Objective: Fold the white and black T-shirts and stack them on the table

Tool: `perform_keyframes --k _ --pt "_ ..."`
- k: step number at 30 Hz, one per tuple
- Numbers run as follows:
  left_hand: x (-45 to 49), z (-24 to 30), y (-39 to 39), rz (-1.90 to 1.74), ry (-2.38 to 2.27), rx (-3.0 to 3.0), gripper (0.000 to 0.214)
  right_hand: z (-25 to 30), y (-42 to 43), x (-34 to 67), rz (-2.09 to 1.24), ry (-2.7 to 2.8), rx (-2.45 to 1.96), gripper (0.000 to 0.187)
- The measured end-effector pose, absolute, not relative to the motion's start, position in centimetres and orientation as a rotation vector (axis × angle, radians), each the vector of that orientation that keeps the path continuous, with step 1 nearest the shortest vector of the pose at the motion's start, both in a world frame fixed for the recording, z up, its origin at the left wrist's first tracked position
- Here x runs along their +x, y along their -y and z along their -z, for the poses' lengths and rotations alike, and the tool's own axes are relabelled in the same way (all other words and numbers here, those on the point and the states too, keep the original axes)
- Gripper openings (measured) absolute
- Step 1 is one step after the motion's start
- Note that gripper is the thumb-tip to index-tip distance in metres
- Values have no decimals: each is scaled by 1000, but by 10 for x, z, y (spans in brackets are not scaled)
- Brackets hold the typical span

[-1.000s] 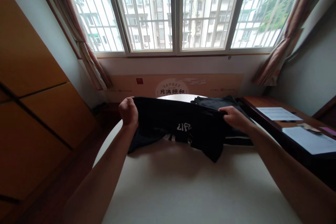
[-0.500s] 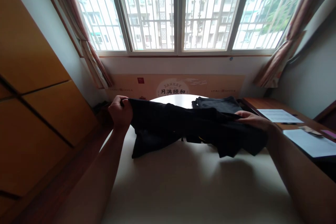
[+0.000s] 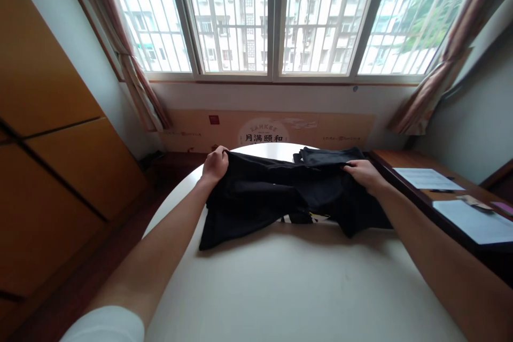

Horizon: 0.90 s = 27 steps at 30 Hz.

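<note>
A black garment [image 3: 256,192] is stretched sideways over the white round table [image 3: 280,283], its lower part lying on the top. Its exact kind is hard to tell; a white and yellow print shows at its near edge. My left hand [image 3: 216,164] is closed on the far left corner. At the far right edge, my right hand [image 3: 364,172] pinches the cloth between thumb and fingers. Just behind the right part lies a folded dark cloth [image 3: 331,155], partly covered by the garment.
To the right stands a brown wooden desk [image 3: 387,158] with papers [image 3: 476,222] and a pen [image 3: 442,191]. A yellow-brown cabinet [image 3: 60,171] rises on the left. Behind the table are a printed cardboard panel [image 3: 304,127] and a barred window [image 3: 236,21].
The garment has come down from the air onto the table. My left hand has moved right and my right hand slightly left, both still holding it. More of the print shows.
</note>
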<state>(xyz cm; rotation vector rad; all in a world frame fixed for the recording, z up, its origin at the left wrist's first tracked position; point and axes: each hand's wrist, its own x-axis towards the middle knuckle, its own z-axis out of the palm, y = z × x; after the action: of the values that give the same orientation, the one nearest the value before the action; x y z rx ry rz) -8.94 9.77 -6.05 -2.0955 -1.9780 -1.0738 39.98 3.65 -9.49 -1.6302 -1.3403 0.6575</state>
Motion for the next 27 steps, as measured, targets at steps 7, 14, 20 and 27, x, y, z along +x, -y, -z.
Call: perform_keyframes --k 7,14,20,27 --pt "-92 58 -138 878 2180 -1948 37 84 -86 398 -192 1552 -1913 28" --pt "-96 65 -161 821 2195 -1964 34 73 -127 370 -64 1496 -2235 38" --pt "-101 73 -165 842 2145 -1989 33 65 -96 315 318 1696 -1992 37" --pt "-54 63 -62 733 1699 -2524 17 90 37 230 296 2423 -1285 20"
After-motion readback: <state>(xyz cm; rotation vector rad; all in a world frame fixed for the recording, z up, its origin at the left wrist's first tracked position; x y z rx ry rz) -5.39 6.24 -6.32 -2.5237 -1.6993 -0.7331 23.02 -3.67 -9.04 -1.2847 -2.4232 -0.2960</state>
